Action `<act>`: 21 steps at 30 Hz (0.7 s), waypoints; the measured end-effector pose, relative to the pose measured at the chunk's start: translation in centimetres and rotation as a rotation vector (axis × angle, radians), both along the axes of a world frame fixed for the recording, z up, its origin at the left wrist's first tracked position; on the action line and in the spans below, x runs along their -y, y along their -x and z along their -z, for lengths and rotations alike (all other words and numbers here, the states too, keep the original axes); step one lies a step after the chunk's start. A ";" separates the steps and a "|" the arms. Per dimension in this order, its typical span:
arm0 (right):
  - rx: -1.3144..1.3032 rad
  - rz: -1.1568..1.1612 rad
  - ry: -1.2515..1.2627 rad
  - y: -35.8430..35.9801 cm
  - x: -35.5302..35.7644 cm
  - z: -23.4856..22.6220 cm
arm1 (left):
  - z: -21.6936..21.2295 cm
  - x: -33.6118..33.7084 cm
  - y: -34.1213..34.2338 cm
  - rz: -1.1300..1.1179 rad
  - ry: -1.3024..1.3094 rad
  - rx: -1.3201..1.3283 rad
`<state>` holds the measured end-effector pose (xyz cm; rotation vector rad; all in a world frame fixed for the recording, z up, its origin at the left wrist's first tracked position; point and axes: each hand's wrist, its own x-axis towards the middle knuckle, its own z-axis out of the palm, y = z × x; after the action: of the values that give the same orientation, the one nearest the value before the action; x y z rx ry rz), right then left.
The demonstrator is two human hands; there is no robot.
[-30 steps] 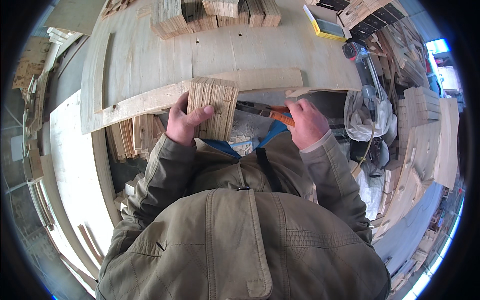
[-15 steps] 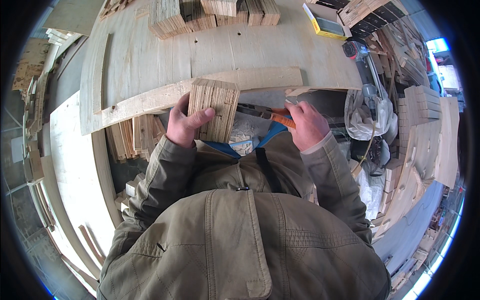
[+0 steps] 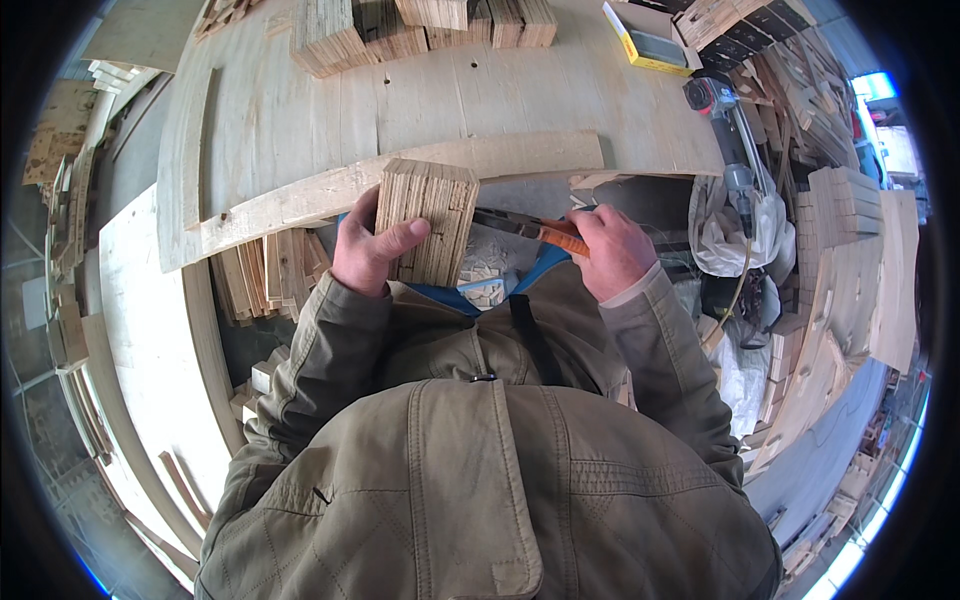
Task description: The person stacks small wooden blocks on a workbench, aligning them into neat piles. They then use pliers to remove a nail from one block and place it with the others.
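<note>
My left hand grips a thick bundle of thin plywood pieces, thumb across its face, held upright just below the workbench edge. My right hand is closed around an orange-handled tool whose dark metal end points left toward the bundle. Below and between the hands a blue container holds small pale wood offcuts. My olive jacket fills the lower half of the view.
A plywood workbench lies ahead with a long wooden strip along its near edge and stacks of cut blocks at the back. A yellow box and power tool sit right. More wood stacks stand right, slats left.
</note>
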<state>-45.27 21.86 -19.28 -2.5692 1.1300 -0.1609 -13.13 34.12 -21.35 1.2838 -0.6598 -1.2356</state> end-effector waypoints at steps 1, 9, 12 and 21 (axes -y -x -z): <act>-0.003 -0.010 0.001 0.0 0.0 0.1 | 0.0 0.0 0.0 -0.002 0.000 -0.001; -0.051 -0.038 -0.005 0.3 -0.1 0.4 | 0.1 0.0 0.0 0.022 -0.012 0.008; -0.071 -0.006 -0.104 0.4 -0.2 0.8 | 0.0 0.0 0.0 0.029 -0.032 0.040; 0.066 0.068 -0.256 0.5 -1.9 2.0 | -0.6 0.3 0.0 0.033 -0.040 0.052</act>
<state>-45.73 23.78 -21.25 -2.2866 1.1353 -0.1081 -13.11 33.86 -20.76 1.3468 -0.6987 -1.2518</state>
